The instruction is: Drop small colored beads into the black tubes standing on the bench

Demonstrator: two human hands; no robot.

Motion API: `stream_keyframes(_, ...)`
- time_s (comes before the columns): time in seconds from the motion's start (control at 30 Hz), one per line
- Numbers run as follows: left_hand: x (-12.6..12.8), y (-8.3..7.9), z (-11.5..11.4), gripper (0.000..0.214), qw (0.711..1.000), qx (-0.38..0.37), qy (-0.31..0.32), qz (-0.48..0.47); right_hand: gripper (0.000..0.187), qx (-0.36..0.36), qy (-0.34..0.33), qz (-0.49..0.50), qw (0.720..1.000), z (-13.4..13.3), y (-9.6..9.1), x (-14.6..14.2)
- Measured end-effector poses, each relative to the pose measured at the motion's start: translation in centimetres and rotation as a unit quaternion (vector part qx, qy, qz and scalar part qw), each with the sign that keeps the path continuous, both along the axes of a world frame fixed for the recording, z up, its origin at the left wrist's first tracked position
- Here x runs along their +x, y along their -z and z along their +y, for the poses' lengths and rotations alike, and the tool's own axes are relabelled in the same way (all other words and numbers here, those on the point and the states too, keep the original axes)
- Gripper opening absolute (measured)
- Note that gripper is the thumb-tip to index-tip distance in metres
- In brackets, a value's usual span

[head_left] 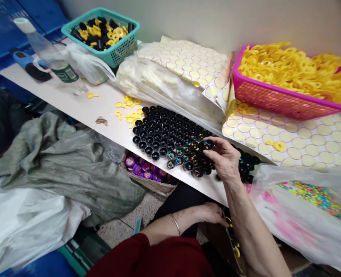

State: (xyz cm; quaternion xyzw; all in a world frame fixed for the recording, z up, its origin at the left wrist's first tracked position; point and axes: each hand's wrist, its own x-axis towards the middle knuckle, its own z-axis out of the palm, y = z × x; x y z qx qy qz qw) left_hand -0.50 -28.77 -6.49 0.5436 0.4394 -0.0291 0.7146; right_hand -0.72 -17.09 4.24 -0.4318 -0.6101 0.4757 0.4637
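Observation:
My right hand (227, 157) pinches a small black cup (208, 144) between thumb and fingers, just above the tabletop. Beneath and around it stand many small black cups (156, 137) in tight rows. Some cups near the hand hold colorful beads (179, 160); those farther left look unfilled. Lower down, my left hand (213, 214), with a bracelet at the wrist, reaches to the edge of a cardboard box (235, 246) below the table. Black pieces with yellow rings (236, 251) show inside that box. The left fingertips are partly hidden by the box and my right forearm.
A pink basket (285, 102) of yellow rings stands at back right, a teal basket (121, 52) at back left. Sticker sheets (184, 57), a bottle (60, 69) and a plastic bag of beads (311, 198) lie about. Purple items (144, 169) fill a carton below the table's edge.

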Motion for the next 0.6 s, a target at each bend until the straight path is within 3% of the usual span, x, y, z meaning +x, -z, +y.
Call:
stream_keyframes(0.13, 0.1, -0.1, 0.0, 0.037, 1.000, 0.008, 0.001, 0.008, 0.037, -0.004, 0.041, 0.029, 0.999, -0.1, 0.7, 0.3)
stream_keyframes(0.3, 0.8, 0.7, -0.1, 0.030, 1.000, 0.004, 0.009, 0.027, 0.040, 0.062, 0.186, 0.087, 0.977, 2.1, 0.8, 2.5)
stream_keyframes(0.37, 1.1, 1.2, -0.1, 0.029, 0.999, 0.008, 0.019, 0.036, 0.038, 0.071, 0.206, 0.069, 0.973, 2.8, 0.7, 3.3)
stream_keyframes(0.5, 1.3, 2.1, -0.3, 0.029, 0.999, 0.023, 0.023, 0.020, 0.031, 0.030, 0.083, -0.111, 0.990, 3.7, 0.9, 3.5)
stream_keyframes(0.6, 1.4, 2.6, -0.6, 0.028, 1.000, 0.023, 0.000, 0.008, 0.027, 0.097, -0.008, -0.243, 0.965, 4.4, 1.6, 2.7)
